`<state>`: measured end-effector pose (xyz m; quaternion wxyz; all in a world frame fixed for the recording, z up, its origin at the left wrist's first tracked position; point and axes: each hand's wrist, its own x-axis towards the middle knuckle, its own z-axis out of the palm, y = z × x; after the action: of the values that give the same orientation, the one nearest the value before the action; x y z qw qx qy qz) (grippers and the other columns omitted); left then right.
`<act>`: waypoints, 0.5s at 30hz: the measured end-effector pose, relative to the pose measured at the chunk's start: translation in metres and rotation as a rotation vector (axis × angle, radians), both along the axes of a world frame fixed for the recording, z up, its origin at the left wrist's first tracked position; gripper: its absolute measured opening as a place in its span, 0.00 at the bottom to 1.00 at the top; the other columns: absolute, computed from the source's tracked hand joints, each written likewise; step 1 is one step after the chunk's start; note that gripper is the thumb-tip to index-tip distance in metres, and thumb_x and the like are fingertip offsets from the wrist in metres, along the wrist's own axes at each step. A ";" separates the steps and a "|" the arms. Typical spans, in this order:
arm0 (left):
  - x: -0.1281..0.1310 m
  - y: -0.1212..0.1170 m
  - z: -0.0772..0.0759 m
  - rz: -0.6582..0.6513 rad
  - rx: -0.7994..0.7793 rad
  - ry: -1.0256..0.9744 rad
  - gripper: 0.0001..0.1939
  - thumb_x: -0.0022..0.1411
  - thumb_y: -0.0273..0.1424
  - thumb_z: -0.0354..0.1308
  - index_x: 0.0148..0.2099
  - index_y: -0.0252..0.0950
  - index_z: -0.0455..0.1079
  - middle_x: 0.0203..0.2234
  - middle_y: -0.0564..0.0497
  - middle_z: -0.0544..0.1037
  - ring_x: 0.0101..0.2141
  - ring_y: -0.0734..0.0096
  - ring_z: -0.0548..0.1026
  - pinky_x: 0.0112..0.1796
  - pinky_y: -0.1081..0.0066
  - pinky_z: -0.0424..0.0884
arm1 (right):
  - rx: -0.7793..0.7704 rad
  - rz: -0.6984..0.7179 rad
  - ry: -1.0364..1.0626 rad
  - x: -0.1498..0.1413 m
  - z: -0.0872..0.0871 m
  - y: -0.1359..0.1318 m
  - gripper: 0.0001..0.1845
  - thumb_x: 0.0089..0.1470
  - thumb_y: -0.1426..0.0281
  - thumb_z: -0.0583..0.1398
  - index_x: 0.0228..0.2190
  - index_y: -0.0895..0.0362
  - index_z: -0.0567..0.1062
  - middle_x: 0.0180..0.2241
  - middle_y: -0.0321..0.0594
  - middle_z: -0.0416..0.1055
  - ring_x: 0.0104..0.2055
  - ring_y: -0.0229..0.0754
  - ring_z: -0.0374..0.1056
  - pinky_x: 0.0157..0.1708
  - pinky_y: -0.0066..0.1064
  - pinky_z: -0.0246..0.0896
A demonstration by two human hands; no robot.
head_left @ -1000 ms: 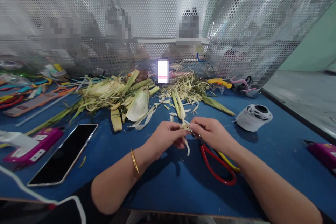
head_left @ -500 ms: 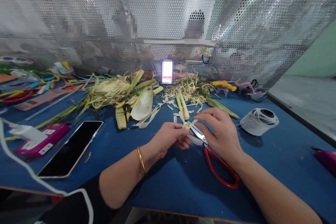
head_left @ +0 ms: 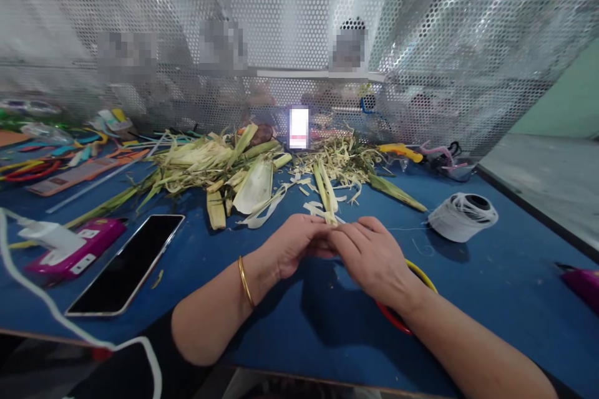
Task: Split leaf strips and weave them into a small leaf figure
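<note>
Pinching husk strip (head_left: 330,217) in left hand (head_left: 299,240), fingers closed; curling right hand (head_left: 374,255) over its end, can't tell hold. Probably shaping, between desk's (head_left: 281,340) near and far edges; needing steady pinch next.

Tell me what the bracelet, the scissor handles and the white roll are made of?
The bracelet looks like smooth, polished metal, because it is gold-coloured and shines. The scissor handles, one red and one yellow, are probably plastic or coated, being smooth and brightly coloured. The white roll seems to be thread: fine strands cross over it.
</note>
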<state>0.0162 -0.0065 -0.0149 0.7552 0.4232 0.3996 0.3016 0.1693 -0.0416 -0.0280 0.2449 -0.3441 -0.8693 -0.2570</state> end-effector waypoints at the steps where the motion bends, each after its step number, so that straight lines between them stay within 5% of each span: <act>1: -0.001 0.001 0.001 -0.011 0.021 0.005 0.12 0.45 0.33 0.67 0.30 0.29 0.74 0.23 0.51 0.75 0.26 0.76 0.72 0.33 0.73 0.69 | -0.006 -0.001 0.022 0.000 0.000 -0.001 0.17 0.62 0.79 0.47 0.30 0.60 0.72 0.25 0.40 0.70 0.28 0.40 0.62 0.36 0.35 0.53; 11: -0.004 0.003 -0.001 0.053 0.124 0.008 0.13 0.50 0.36 0.66 0.28 0.29 0.75 0.25 0.46 0.78 0.28 0.74 0.74 0.33 0.75 0.68 | -0.093 0.282 0.137 -0.005 0.010 -0.010 0.15 0.63 0.76 0.49 0.30 0.56 0.72 0.27 0.39 0.75 0.32 0.39 0.68 0.43 0.33 0.57; 15: -0.003 0.003 0.003 0.074 0.101 -0.011 0.12 0.56 0.35 0.62 0.31 0.29 0.75 0.26 0.46 0.79 0.27 0.73 0.75 0.33 0.74 0.70 | -0.183 0.008 0.465 0.007 0.009 -0.001 0.09 0.62 0.69 0.52 0.38 0.56 0.72 0.33 0.43 0.75 0.35 0.43 0.69 0.38 0.34 0.58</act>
<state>0.0131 -0.0031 -0.0122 0.7234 0.4440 0.3950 0.3514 0.1759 -0.0430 -0.0192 0.4070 -0.4111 -0.8107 -0.0903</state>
